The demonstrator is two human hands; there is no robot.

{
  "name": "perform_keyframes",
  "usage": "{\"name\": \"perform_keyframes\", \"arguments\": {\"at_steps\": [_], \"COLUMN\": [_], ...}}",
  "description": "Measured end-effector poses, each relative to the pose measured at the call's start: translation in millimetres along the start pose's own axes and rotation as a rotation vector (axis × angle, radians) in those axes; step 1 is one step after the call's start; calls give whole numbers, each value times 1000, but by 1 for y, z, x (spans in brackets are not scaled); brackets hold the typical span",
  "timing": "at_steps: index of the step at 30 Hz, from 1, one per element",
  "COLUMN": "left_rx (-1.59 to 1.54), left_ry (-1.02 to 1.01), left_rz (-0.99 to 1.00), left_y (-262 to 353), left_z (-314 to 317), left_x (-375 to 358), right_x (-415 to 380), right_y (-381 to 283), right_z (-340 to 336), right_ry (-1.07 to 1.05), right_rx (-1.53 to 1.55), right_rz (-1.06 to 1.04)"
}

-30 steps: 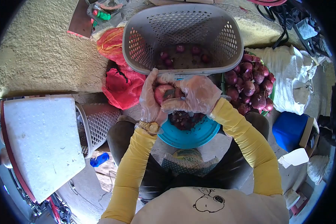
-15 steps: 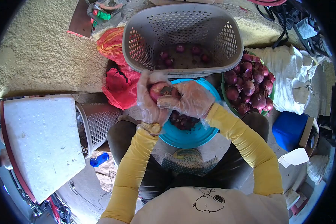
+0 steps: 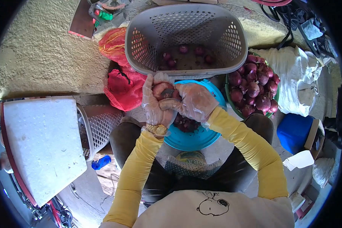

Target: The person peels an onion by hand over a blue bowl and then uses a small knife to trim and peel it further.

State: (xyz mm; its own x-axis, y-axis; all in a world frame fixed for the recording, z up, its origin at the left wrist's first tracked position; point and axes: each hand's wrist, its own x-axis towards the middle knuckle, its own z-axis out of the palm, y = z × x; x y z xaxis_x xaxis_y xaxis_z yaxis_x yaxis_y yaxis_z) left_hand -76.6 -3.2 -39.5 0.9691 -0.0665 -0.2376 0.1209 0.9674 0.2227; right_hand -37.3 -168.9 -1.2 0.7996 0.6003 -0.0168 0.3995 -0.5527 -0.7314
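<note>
Both my hands wear clear plastic gloves and meet above a turquoise basin (image 3: 193,141). My left hand (image 3: 155,102) is closed around a red onion (image 3: 161,89), cupping it from the left and below. My right hand (image 3: 197,99) is closed at the onion's right side, its thumb laid across the front. A small dark blade-like piece (image 3: 167,93) shows between the right fingers and the onion; its handle, if any, is hidden. Dark red onion skins (image 3: 186,124) lie in the basin under my hands.
A grey perforated basket (image 3: 186,71) ahead holds several onions. At right, a green-rimmed bowl (image 3: 279,95) is heaped with red onions beside a white sack (image 3: 298,76). A red mesh bag (image 3: 121,87), a second basket (image 3: 102,117) and a white foam board (image 3: 43,144) stand left.
My left hand has shifted slightly right, its wrist turning so the watch face shows more. The onion has rotated a little in my grip; my right hand has hardly moved.
</note>
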Motion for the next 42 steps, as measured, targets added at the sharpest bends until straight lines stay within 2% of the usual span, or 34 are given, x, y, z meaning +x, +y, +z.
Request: {"name": "perform_keyframes", "arguments": {"at_steps": [1, 5, 6, 7, 8, 10, 11, 12, 14, 15, 17, 18, 20, 23, 27, 29, 30, 32, 33, 35, 36, 38, 42], "left_rx": [-21, 12, 10, 251, 492, 422, 354, 356, 556, 558, 179, 178, 92, 71, 146, 86, 85, 446, 447, 835, 836, 338, 187], "left_ry": [31, 71, 71, 122, 170, 141, 112, 113, 270, 268, 117, 118, 324, 297, 377, 134, 135, 219, 221, 181, 179, 252, 214], "left_rz": [-1, -22, -24, -32, -42, -106, -169, -169, -25, -26, -230, -230, -79, 36, 109, -98, -95, -32, -32, 227, 225, -246, -241], "left_y": [1, 4, 4, 5, 5, 12, 14, 11, 2, 4, 11, 9, 2, -5, -4, 9, 10, 10, 6, -3, 2, 18, 12], "left_z": [3, 0, 6, 19, 27, 28, 28, 27, 21, 24, 31, 32, 35, 42, 34, 26, 31, 43, 39, 22, 15, 4, 18], "left_x": [2, 0, -2, -5, -6, 0, 2, 1, 1, 1, 0, 1, 4, 3, 6, 10, 9, 6, 4, 0, 4, 15, 14], "right_x": [0, -1, 3, 6, 8, 11, 11, 10, 6, 6, 5, 4, 3, 1, 4, 9, 11, 14, 15, 12, 11, 11, 9], "right_y": [4, 13, 16, 19, 20, 23, 29, 24, 11, 10, 12, 13, 13, 2, 5, 0, 5, 15, 9, 9, 11, 14, 4], "right_z": [7, 19, 10, 1, -10, -25, -21, -23, -27, -25, -19, -14, -7, -1, 7, -20, -23, -30, -37, -32, -30, -22, -12], "right_ry": [28, 89, -16, -120, -118, -44, -53, -52, 45, 48, 84, 83, -48, -12, 103, -11, -13, -7, -3, 44, 91, 126, 194], "right_rx": [90, 133, 133, 131, 128, 34, -90, -89, -2, -1, -101, -100, -55, -34, 121, 196, 196, 128, 163, 47, -73, -86, -10], "right_rz": [-1, -19, -9, 1, 4, -188, -163, -163, -246, -246, -238, -237, -104, -5, -37, -59, -61, -207, -218, -266, -310, -292, -188]}}
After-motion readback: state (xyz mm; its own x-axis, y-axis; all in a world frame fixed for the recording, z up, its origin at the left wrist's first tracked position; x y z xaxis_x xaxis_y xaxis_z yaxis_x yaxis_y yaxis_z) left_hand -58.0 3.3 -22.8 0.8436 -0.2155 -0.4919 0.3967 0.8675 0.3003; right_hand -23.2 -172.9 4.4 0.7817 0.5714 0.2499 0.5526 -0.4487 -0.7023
